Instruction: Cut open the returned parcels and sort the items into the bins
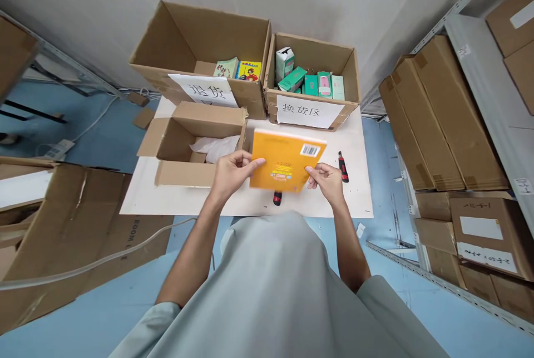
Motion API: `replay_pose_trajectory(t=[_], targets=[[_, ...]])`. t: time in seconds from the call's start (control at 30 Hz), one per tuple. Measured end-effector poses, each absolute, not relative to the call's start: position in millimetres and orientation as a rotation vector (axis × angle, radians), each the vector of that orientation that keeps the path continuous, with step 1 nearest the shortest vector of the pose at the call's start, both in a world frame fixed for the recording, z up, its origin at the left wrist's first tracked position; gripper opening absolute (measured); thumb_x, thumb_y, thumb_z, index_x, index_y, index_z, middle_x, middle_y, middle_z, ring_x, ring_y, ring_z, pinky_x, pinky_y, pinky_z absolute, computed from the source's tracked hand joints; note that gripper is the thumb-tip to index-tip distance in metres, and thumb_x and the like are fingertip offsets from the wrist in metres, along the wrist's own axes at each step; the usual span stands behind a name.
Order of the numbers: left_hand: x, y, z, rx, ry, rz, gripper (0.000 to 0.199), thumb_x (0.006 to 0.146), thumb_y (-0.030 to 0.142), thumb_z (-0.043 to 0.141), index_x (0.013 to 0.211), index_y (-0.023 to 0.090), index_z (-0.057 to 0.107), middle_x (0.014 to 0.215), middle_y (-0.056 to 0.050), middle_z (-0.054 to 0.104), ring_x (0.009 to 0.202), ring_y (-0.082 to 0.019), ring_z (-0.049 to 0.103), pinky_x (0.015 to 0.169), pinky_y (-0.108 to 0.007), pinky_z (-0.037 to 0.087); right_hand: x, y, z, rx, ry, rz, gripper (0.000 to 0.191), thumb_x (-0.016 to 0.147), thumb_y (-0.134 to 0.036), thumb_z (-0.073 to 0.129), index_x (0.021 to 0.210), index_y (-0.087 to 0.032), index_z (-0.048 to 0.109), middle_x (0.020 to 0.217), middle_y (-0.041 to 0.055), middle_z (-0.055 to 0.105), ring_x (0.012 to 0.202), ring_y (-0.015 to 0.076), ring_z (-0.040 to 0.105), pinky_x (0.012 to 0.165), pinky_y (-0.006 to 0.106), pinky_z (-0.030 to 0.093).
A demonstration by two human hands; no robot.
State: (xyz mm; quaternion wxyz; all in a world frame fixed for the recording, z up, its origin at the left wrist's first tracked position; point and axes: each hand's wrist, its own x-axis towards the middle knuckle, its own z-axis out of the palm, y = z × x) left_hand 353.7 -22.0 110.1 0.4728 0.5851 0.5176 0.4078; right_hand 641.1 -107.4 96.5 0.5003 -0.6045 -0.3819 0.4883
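I have the orange book [283,160] near the centre of the frame, pinched between both hands, its barcoded face toward my camera. Its long axis appears to run left to right across me, the right end dipping slightly. My left hand [231,174] grips the left edge, thumb on the cover; my right hand [328,180] pinches the lower right edge, thumb also on the cover.

The relation I judge matters most is the book's place among the boxes. The small open carton [186,173], with pale wrapping [221,149] inside, lies left of it, so my left hand is the nearer one. The box with booklets [167,29] stands at upper left, beyond that carton; the box with green packages [342,57] stands beyond the book, slightly right.

On the surface [146,202], one cutter [277,198] shows just below the book's lower edge in the frame, while another cutter [342,167] lies right, near my right hand.
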Motion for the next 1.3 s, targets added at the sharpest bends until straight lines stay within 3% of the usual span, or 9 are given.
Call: replay_pose_trajectory(t=[0.27, 0.47, 0.6, 0.77, 0.87, 1.03, 1.13, 1.23, 1.3], targets=[[353.0, -25.1, 115.3, 1.331, 1.303, 0.908, 0.062, 0.084, 0.073, 0.088, 0.058, 0.023, 0.062, 0.047, 0.004, 0.048, 0.042, -0.010, 0.038, 0.042, -0.026, 0.025, 624.1, -108.2, 100.3, -1.577, -0.916, 1.169, 0.068, 0.086, -0.089, 0.081, 0.068, -0.025, 0.068, 0.046, -0.0049, 0.053, 0.036, 0.0122, 0.046, 0.037, 0.027, 0.036], [337.4, -21.8, 106.3, 1.199, 1.271, 0.863, 0.065, 0.079, 0.088, 0.084, 0.079, 0.022, 0.080, 0.060, -0.004, 0.073, 0.043, -0.017, 0.060, 0.043, -0.028, 0.048, 607.2, -114.5, 97.9, -1.564, -0.904, 1.162, 0.072, 0.089, -0.095, 0.073, 0.070, -0.025, 0.073, 0.066, 0.0087, 0.077, 0.054, 0.0237, 0.073, 0.052, 0.035, 0.060], [316.2, -14.1, 109.4, 1.146, 1.156, 1.002, 0.078, 0.093, 0.095, 0.062, 0.084, 0.020, 0.080, 0.072, -0.012, 0.079, 0.060, -0.026, 0.078, 0.057, -0.035, 0.065, 585.4, -115.4, 103.6, -1.508, -0.812, 1.207, 0.089, 0.093, -0.105, 0.052, 0.081, -0.023, 0.082, 0.086, 0.0177, 0.086, 0.081, 0.0354, 0.086, 0.074, 0.049, 0.073], [276.3, 13.0, 125.2, 1.237, 1.038, 1.141, 0.060, 0.095, 0.079, 0.077, 0.109, 0.022, 0.088, 0.097, -0.013, 0.087, 0.088, -0.031, 0.085, 0.069, -0.038, 0.070, 549.5, -87.7, 121.5, -1.517, -0.924, 0.950, 0.060, 0.093, -0.081, 0.077, 0.114, -0.027, 0.090, 0.136, 0.0144, 0.086, 0.135, 0.0416, 0.079, 0.105, 0.054, 0.071], [253.0, 40.6, 137.4, 1.193, 0.932, 1.208, 0.068, 0.089, 0.072, 0.087, 0.135, 0.022, 0.082, 0.115, -0.015, 0.088, 0.104, -0.034, 0.086, 0.079, -0.039, 0.072, 528.5, -45.6, 135.6, -1.447, -0.984, 0.909, 0.057, 0.093, -0.071, 0.079, 0.131, -0.028, 0.087, 0.146, 0.0139, 0.082, 0.140, 0.0405, 0.076, 0.106, 0.054, 0.071], [231.2, 125.4, 177.6, 1.219, 0.834, 1.236, 0.079, 0.089, 0.066, 0.089, 0.150, 0.019, 0.074, 0.143, -0.023, 0.081, 0.109, -0.036, 0.086, 0.060, -0.034, 0.068, 495.8, 72.9, 183.3, -1.268, -1.007, 0.769, 0.072, 0.092, -0.069, 0.081, 0.142, -0.018, 0.080, 0.153, 0.0187, 0.078, 0.142, 0.0366, 0.074, 0.117, 0.054, 0.065], [229.9, 193.1, 216.4, 1.279, 0.869, 1.317, 0.069, 0.088, 0.049, 0.091, 0.147, 0.016, 0.074, 0.145, -0.025, 0.079, 0.126, -0.040, 0.082, 0.081, -0.045, 0.075, 480.3, 145.4, 221.9, -1.226, -0.948, 0.770, 0.058, 0.099, -0.062, 0.076, 0.136, -0.017, 0.079, 0.146, 0.0181, 0.081, 0.138, 0.0291, 0.076, 0.120, 0.044, 0.062], [223.7, 240.0, 234.9, 1.331, 1.057, 1.425, 0.047, 0.084, 0.026, 0.089, 0.128, 0.012, 0.079, 0.147, -0.028, 0.077, 0.144, -0.041, 0.074, 0.119, -0.055, 0.064, 473.7, 180.9, 233.2, -1.297, -0.774, 0.884, 0.042, 0.107, -0.054, 0.070, 0.128, -0.019, 0.076, 0.132, 0.0171, 0.087, 0.124, 0.0239, 0.083, 0.113, 0.038, 0.065], [210.9, 247.1, 223.4, 1.368, 1.050, 1.456, 0.046, 0.083, 0.020, 0.083, 0.128, 0.012, 0.078, 0.143, -0.027, 0.080, 0.142, -0.037, 0.076, 0.123, -0.053, 0.061, 473.4, 175.0, 215.8, -1.351, -0.729, 0.916, 0.033, 0.109, -0.047, 0.067, 0.124, -0.019, 0.076, 0.127, 0.0165, 0.088, 0.117, 0.0223, 0.085, 0.110, 0.037, 0.066]])
